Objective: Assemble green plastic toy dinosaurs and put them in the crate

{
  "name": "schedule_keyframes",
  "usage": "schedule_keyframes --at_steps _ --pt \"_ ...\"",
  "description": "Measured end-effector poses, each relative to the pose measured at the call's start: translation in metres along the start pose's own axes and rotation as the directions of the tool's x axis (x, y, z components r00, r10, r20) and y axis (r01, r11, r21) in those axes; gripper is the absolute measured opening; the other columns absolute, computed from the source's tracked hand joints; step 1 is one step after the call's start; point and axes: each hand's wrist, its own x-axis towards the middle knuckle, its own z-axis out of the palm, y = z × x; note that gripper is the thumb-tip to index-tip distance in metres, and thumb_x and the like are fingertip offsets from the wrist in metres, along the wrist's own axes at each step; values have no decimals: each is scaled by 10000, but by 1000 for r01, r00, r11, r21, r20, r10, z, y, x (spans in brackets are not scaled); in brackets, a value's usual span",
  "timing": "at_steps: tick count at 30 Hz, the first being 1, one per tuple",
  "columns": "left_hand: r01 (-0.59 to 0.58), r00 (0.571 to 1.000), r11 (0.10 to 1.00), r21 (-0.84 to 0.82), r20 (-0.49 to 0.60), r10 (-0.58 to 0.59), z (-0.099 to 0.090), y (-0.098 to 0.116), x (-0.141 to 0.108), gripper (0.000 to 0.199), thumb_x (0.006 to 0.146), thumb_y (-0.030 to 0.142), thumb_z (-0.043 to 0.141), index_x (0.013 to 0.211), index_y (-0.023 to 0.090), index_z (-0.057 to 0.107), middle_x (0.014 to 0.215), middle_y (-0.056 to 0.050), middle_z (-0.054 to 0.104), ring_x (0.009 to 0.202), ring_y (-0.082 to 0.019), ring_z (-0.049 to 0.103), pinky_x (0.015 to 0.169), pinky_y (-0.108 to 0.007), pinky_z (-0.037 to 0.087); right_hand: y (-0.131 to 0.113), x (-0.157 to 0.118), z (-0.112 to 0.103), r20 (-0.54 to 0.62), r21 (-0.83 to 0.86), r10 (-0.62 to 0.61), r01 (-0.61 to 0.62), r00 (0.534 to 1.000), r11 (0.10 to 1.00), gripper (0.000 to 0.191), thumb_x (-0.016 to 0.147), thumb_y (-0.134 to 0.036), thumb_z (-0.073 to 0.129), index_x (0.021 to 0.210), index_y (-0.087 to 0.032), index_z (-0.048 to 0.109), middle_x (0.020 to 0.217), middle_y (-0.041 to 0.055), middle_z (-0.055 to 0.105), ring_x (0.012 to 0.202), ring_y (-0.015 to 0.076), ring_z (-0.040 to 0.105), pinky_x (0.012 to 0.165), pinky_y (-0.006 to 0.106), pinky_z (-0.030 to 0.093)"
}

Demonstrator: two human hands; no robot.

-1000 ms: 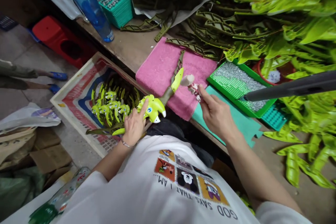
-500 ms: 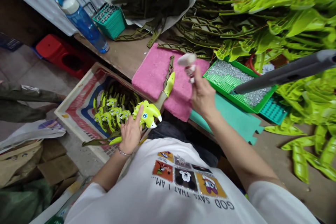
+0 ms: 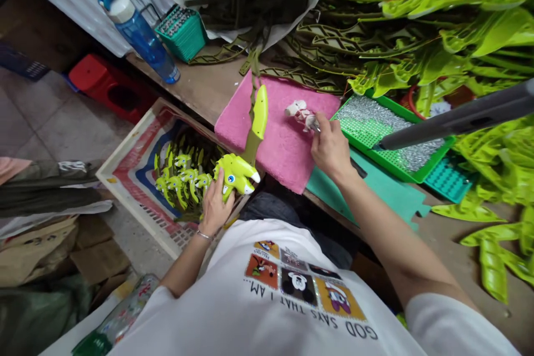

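My left hand (image 3: 216, 203) is closed around a lime-green plastic toy dinosaur head (image 3: 237, 172) with a blue eye and white tips, held over the crate's edge. From the head, an olive and lime-green strip (image 3: 259, 114) reaches up over the pink cloth (image 3: 283, 161). My right hand (image 3: 331, 147) grips a hammer whose head (image 3: 298, 110) looks wrapped in white material with red marks. Its dark handle end (image 3: 357, 167) sticks out behind the hand. The hammer is above the cloth, apart from the toy.
A pale crate (image 3: 137, 222) at left holds several similar toys. Right of the cloth, a green tray (image 3: 387, 147) contains small silvery pieces, with a grey pole (image 3: 450, 117) crossing it. Green parts (image 3: 492, 39) pile up behind. A blue bottle (image 3: 139, 33) stands at back left.
The toy has turned in my left hand, and its strip now points more steeply away from me. My right hand has lowered, with the hammer head tipped down toward the cloth.
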Motion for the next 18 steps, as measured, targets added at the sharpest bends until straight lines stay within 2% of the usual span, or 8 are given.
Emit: schedule_keyframes --at_steps 2,4,6,10,12,15,16,18 --pt "-19 995 985 174 -91 35 1 -3 4 524 947 343 532 1442 170 553 1130 -194 652 1051 -310 613 932 -437 454 -2 8 11 -14 7 -31 31 999 999 528 924 -165 327 1424 -140 495 1118 180 593 1010 305 604 903 452 508" --pt "-40 985 960 276 -152 84 1 -7 11 389 976 350 502 1293 223 689 1114 -192 640 1035 -298 600 919 -430 420 -4 20 20 -23 16 -59 60 998 998 502 918 -132 305 1356 -97 548 1114 195 610 1067 311 594 956 448 486" --pt "-86 970 943 321 -188 153 -1 -9 19 339 1001 350 467 1178 297 751 1130 -172 636 1016 -270 591 916 -420 391 -6 33 26 -13 28 -87 87 996 996 461 920 -136 319 1283 -82 597 1146 204 626 1111 315 585 991 444 470" --pt "-183 928 913 365 -243 284 -2 -13 30 291 999 389 498 1109 374 767 1084 -125 662 956 -233 586 905 -397 374 -5 48 32 -61 119 -117 123 991 985 383 912 -189 390 1189 -157 653 1165 154 660 1129 310 588 983 457 487" --pt "-197 922 922 333 -256 289 -2 -14 32 267 978 405 532 1093 355 768 1060 -119 671 945 -232 594 906 -398 382 -3 40 29 -130 193 -146 170 981 967 344 893 -207 434 1140 -181 672 1135 139 675 1111 307 595 976 475 498" --pt "-204 931 955 213 -258 257 -1 -13 32 268 921 401 595 1113 286 744 1097 -148 666 1009 -277 610 954 -452 395 2 4 13 -243 264 -221 284 944 922 258 874 -207 479 1012 -200 697 1054 131 695 1068 296 616 951 485 525" --pt "-214 930 964 156 -270 250 -1 -10 33 321 891 401 628 1166 259 716 1141 -168 655 1062 -306 606 984 -484 391 4 -12 4 -278 266 -247 322 928 909 243 882 -201 477 982 -211 698 1035 124 701 1049 285 627 932 478 537" --pt "-227 924 974 3 -315 216 -1 -1 38 603 817 414 710 1365 199 578 1287 -216 596 1211 -369 555 1064 -541 360 10 -44 -13 -337 254 -321 414 885 874 246 909 -180 473 990 -246 695 1035 96 717 1012 244 655 911 439 557"
